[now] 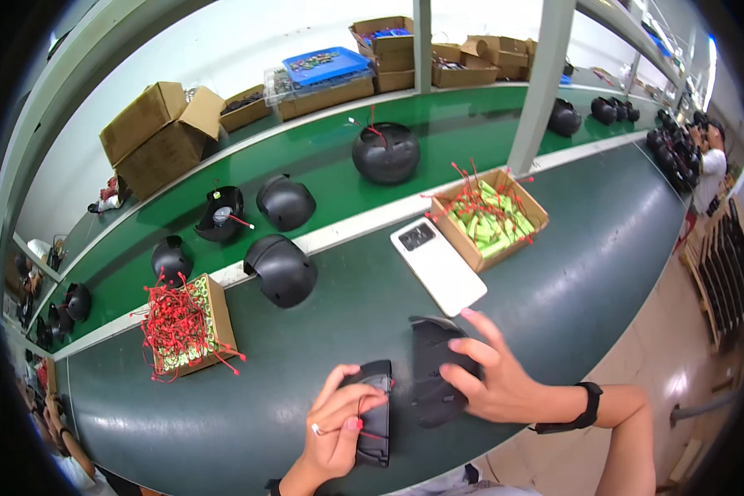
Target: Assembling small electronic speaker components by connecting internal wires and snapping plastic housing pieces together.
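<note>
My left hand (337, 430) grips a small flat black plastic part (375, 411) with a thin red wire running from it, near the table's front edge. My right hand (489, 376) lies with fingers spread on a larger curved black shell piece (435, 364) resting on the dark green table (306, 355). The two black parts sit side by side, almost touching. A black band is on my right wrist.
A white phone (436, 264) lies beyond my hands. Cardboard boxes of green cells with red wires stand at left (192, 326) and right (489, 217). Black round shells (281, 269) sit on the green conveyor belt (322, 178). Cartons line the back shelf. Other people work at both ends.
</note>
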`<action>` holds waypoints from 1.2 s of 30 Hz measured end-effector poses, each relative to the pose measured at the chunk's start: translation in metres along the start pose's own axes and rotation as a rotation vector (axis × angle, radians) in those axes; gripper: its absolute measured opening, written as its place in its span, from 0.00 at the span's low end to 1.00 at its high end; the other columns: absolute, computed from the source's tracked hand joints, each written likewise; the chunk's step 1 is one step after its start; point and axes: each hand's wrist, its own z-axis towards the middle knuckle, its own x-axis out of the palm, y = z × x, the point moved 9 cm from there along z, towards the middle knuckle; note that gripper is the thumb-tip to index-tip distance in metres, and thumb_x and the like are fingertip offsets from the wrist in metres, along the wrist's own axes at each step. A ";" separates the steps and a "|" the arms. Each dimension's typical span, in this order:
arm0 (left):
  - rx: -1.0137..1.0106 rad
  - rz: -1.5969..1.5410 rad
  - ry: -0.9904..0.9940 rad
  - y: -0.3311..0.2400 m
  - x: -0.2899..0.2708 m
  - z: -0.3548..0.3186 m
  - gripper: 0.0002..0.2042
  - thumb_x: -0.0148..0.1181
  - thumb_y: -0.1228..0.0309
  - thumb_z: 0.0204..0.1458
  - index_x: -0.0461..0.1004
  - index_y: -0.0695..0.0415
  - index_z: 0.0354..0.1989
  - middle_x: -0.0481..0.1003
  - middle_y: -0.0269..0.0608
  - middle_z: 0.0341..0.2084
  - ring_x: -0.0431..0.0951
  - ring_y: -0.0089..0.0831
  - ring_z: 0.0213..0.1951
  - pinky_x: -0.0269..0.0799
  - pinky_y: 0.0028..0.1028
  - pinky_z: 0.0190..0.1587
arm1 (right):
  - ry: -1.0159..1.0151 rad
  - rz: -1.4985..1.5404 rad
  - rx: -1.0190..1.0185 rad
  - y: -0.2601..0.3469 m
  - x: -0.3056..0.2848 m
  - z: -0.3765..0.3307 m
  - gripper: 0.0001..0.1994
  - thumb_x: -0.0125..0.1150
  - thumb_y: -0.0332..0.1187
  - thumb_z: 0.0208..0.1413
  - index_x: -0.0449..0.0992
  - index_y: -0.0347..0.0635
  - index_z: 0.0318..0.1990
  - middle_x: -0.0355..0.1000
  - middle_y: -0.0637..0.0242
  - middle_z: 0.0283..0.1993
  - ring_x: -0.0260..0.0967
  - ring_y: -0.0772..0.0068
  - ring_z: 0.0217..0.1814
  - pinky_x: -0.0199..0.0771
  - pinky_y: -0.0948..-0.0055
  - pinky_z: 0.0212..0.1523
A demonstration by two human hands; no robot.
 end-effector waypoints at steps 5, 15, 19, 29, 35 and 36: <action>0.006 0.037 0.035 -0.006 0.003 -0.004 0.19 0.43 0.68 0.59 0.79 0.71 0.40 0.76 0.50 0.39 0.70 0.54 0.50 0.59 0.47 0.60 | 0.057 0.610 0.204 0.014 0.017 -0.012 0.42 0.74 0.49 0.42 0.54 0.41 0.58 0.42 0.40 0.69 0.44 0.30 0.68 0.53 0.41 0.64; -0.057 0.042 0.018 -0.006 0.008 -0.010 0.21 0.42 0.65 0.59 0.80 0.68 0.39 0.77 0.46 0.39 0.66 0.51 0.55 0.56 0.46 0.62 | -0.093 1.025 0.568 -0.010 0.048 -0.002 0.30 0.64 0.27 0.52 0.61 0.34 0.63 0.65 0.53 0.60 0.65 0.61 0.63 0.62 0.68 0.63; -0.066 0.046 0.028 -0.004 0.009 -0.009 0.20 0.42 0.65 0.59 0.80 0.68 0.39 0.77 0.46 0.39 0.66 0.51 0.55 0.56 0.46 0.62 | -0.087 1.000 0.614 -0.011 0.045 -0.002 0.28 0.62 0.27 0.53 0.62 0.33 0.62 0.64 0.49 0.62 0.65 0.57 0.63 0.63 0.66 0.62; -0.054 0.064 0.020 -0.004 0.008 -0.011 0.21 0.42 0.64 0.59 0.80 0.70 0.39 0.77 0.47 0.39 0.64 0.54 0.56 0.55 0.48 0.62 | 0.102 0.882 0.573 0.008 0.044 0.000 0.31 0.63 0.33 0.54 0.60 0.33 0.64 0.61 0.44 0.63 0.63 0.48 0.64 0.62 0.62 0.62; -0.070 0.056 0.018 -0.008 0.010 -0.016 0.21 0.42 0.65 0.58 0.80 0.70 0.37 0.77 0.48 0.38 0.65 0.54 0.56 0.56 0.49 0.61 | 0.027 0.855 0.597 0.004 0.048 -0.006 0.31 0.67 0.32 0.50 0.64 0.34 0.61 0.62 0.47 0.63 0.64 0.51 0.62 0.66 0.65 0.59; -0.074 0.074 0.004 -0.011 0.009 -0.018 0.21 0.42 0.65 0.58 0.80 0.70 0.37 0.77 0.48 0.38 0.65 0.54 0.55 0.56 0.50 0.61 | 0.039 0.910 0.616 0.006 0.048 -0.004 0.30 0.67 0.31 0.50 0.64 0.34 0.61 0.64 0.47 0.61 0.66 0.52 0.61 0.67 0.65 0.58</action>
